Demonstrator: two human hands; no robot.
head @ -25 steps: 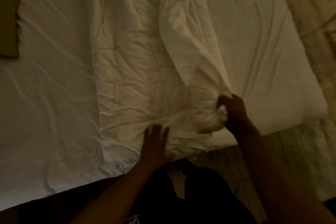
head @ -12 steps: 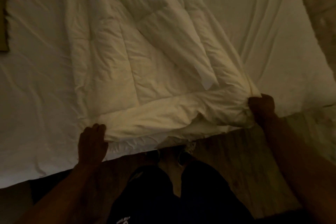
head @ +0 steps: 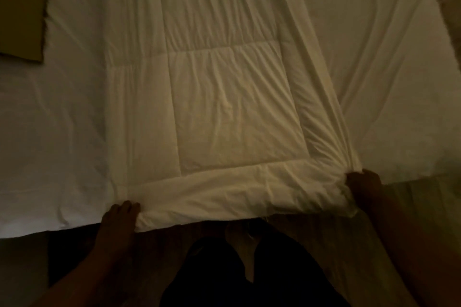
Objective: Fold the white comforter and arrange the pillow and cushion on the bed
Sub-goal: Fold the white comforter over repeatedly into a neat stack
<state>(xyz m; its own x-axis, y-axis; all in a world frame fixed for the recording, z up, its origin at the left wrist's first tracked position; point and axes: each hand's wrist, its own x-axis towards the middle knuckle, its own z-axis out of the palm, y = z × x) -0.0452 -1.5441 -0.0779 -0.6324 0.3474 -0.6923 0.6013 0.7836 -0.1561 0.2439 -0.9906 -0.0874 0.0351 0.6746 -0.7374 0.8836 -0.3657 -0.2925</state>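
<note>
The white quilted comforter (head: 224, 112) lies spread in a long strip down the middle of the bed, its near edge at the mattress's front edge. My left hand (head: 121, 219) grips the comforter's near left corner. My right hand (head: 364, 187) grips its near right corner, where the cloth bunches into folds. The bed's white sheet (head: 50, 144) shows on both sides of the comforter. No pillow is in view. The room is dim.
A dark olive flat thing, maybe the cushion (head: 22, 7), lies at the bed's far left. My dark trousers (head: 237, 276) and wooden floor (head: 311, 237) are below the bed's edge. A pale rug (head: 449, 7) lies at the right.
My hands have moved apart to the two near corners. The crumpled comforter has been pulled flat and taut toward me.
</note>
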